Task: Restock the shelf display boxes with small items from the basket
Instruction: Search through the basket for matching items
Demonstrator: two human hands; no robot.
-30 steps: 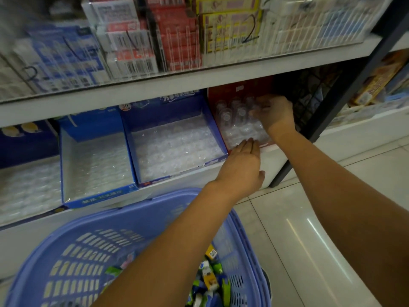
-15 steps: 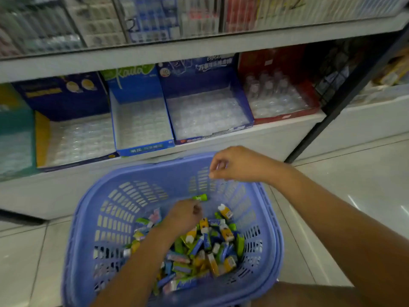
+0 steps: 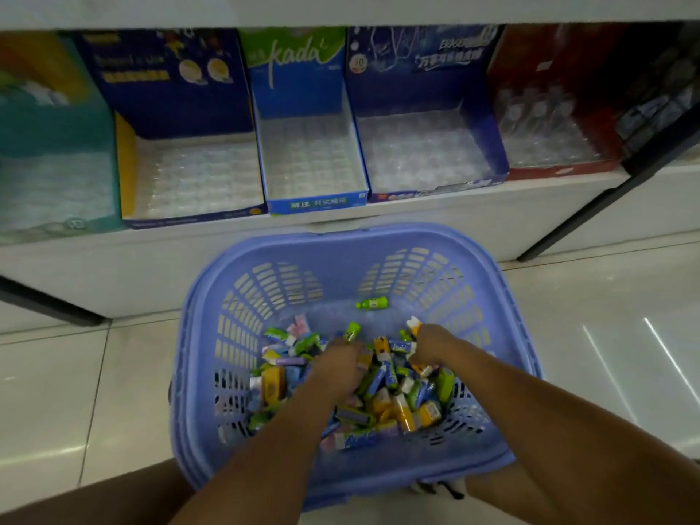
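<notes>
2 hands [image 3: 335,359] [image 3: 430,344] half-buried among items [image 3: 382,388]

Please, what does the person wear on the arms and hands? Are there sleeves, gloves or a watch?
No sleeves show: the left forearm and the right forearm are bare to the picture's edge. The left hand and the right hand wear no gloves. No watch or bracelet is at either wrist; rings cannot be judged from this view.

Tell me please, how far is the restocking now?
Done: only the red box shows some small bottles at its back. In hand: the left hand and the right hand dig into the small items in the basket. Left: the blue boxes look empty.
</notes>
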